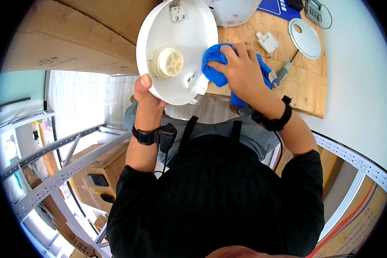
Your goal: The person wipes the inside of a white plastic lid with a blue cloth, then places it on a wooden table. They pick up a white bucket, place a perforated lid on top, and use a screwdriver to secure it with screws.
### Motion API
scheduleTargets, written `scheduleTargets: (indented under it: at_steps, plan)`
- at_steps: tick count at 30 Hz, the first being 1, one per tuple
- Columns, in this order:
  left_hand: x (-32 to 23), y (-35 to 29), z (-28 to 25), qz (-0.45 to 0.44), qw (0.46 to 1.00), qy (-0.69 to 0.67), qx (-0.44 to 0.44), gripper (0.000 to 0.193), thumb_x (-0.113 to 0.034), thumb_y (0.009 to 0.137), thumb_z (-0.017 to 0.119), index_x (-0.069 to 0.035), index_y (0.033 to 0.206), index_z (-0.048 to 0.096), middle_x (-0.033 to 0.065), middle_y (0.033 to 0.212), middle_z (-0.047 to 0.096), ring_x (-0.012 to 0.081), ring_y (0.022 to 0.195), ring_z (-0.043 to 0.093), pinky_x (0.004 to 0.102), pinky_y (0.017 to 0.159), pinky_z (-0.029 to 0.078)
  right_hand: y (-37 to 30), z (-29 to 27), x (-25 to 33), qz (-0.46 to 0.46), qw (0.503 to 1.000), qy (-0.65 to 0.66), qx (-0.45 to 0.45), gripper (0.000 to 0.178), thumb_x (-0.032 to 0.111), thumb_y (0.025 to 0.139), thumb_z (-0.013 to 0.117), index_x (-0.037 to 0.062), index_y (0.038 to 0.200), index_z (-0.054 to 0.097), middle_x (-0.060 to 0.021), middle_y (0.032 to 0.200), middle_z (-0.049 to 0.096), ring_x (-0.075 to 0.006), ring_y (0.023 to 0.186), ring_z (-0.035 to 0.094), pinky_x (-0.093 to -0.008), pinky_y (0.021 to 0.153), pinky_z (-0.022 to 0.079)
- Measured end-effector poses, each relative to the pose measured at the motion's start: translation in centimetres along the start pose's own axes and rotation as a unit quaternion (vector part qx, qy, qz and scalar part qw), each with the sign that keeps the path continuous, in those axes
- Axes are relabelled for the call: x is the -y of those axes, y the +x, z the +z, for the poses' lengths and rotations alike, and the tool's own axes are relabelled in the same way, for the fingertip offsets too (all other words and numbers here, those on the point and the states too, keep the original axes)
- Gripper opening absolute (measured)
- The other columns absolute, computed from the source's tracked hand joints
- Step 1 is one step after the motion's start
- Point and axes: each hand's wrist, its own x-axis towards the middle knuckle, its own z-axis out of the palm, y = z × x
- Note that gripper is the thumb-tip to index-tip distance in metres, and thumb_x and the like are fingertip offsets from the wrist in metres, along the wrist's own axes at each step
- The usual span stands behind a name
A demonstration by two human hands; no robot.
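Observation:
My left hand (pixel 148 95) grips the lower rim of a white oval plastic lid (pixel 170 34), with the thumb over its edge. The lid's hollow inner side faces up, showing a cream round fitting (pixel 170 63) and a bracket (pixel 177 13) with screws at the far end. In my right hand (pixel 245 73) is a bunched blue cloth (pixel 214 58), held at the lid's right edge. Part of the cloth hangs down past the table's front edge. My right fingertips are partly hidden in its folds.
On the wooden table (pixel 303 92) are a screwdriver (pixel 282 75), a small white plastic piece (pixel 267 42) and a perforated white disc (pixel 305 39). A white floral pot (pixel 234 12) stands behind. A large cardboard box (pixel 86 38) rises at left; metal shelving (pixel 69 170) stands lower left.

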Motion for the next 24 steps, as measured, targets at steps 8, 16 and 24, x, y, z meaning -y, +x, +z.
scheduleTargets:
  at_steps: [8,16,24]
  plan:
    - [0.4,-0.5,0.1,-0.068,0.996,0.047,0.021,0.098,-0.051,0.071,0.072,0.004,0.143,0.033,0.0206,0.13,0.052,0.0286,0.115,0.058,0.0393,0.095,0.051,1.9,0.4,-3.2,-0.006,0.989,-0.136,-0.064,0.03,0.016,0.079,0.062,0.0272,0.104,0.073,-0.001,0.109,0.054,-0.0239,0.103,0.051,-0.0396,0.081,0.042]
    - [1.1,-0.8,0.5,-0.108,0.992,0.059,0.021,0.095,-0.049,0.072,0.071,0.003,0.143,0.034,0.0186,0.132,0.053,0.0263,0.117,0.057,0.0377,0.097,0.049,3.5,-2.3,-2.3,-0.007,0.984,-0.141,-0.112,0.033,0.012,0.08,0.06,0.0252,0.109,0.071,-0.0023,0.107,0.053,-0.0252,0.101,0.051,-0.0408,0.08,0.042]
    - [1.2,-0.7,0.0,-0.092,0.996,0.007,0.021,0.091,-0.047,0.074,0.07,0.002,0.143,0.035,0.0197,0.131,0.054,0.0289,0.117,0.058,0.0407,0.099,0.049,1.0,-0.2,-2.3,0.048,0.996,-0.075,-0.011,0.035,0.01,0.079,0.061,0.0229,0.11,0.071,-0.005,0.108,0.054,-0.0272,0.1,0.051,-0.0423,0.078,0.042]
